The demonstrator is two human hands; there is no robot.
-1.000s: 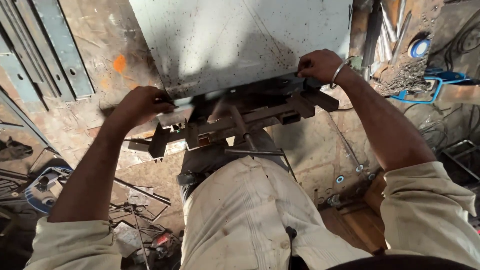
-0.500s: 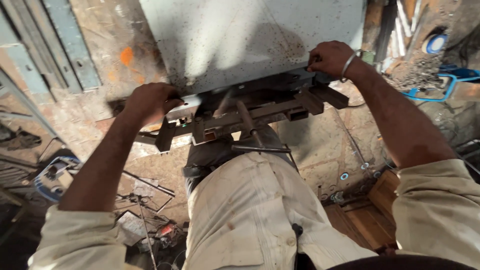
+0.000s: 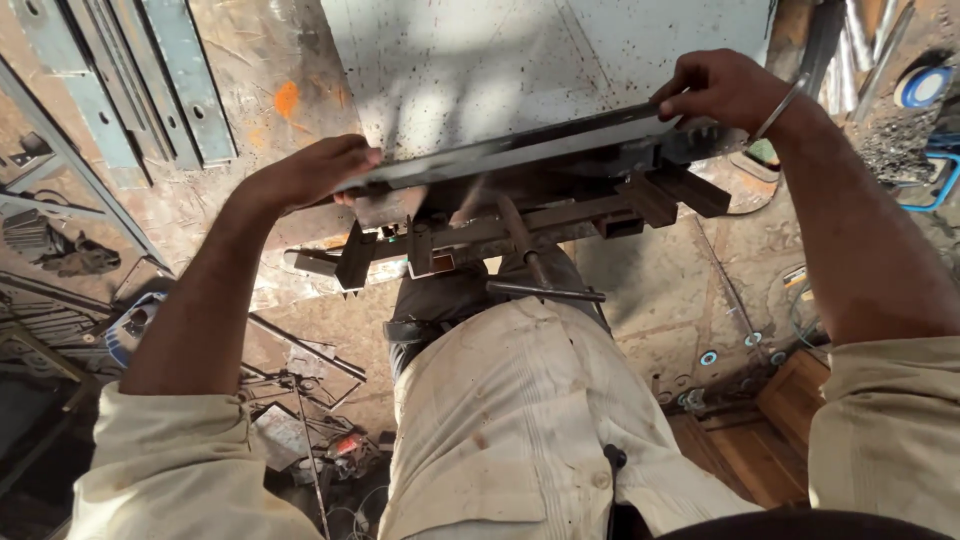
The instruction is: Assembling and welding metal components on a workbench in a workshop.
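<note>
Since a moment ago the near edge of the grey metal sheet (image 3: 520, 60) has tipped up toward me, so its folded lip now shows as a long dark strip running between my hands, where before it lay flatter over the bending jig (image 3: 520, 225). My left hand (image 3: 305, 175) has slid in along that lip and sits closer to the middle, and my right hand (image 3: 715, 90) has risen with the far end. The sheet rests on the rusty jig straight ahead of my thighs, its big pale face speckled with dark spots and stretching away from me. I see no packages or readable labels; the only marks are an orange paint blotch (image 3: 287, 98) on the worn floor plate left of the sheet, and a round blue and white ring-shaped thing (image 3: 925, 87) far right, too small to identify. Pale blue-grey metal strips (image 3: 150, 80) with holes lie in a row at upper left. My left hand is closed over the lip, fingers curled on top, thumb hidden beneath. My right hand pinches the other end, fingers bent over the edge, a thin bangle (image 3: 778, 110) on the wrist. Both forearms reach forward, sleeves rolled at the elbows, the right arm angled steeply inward.
</note>
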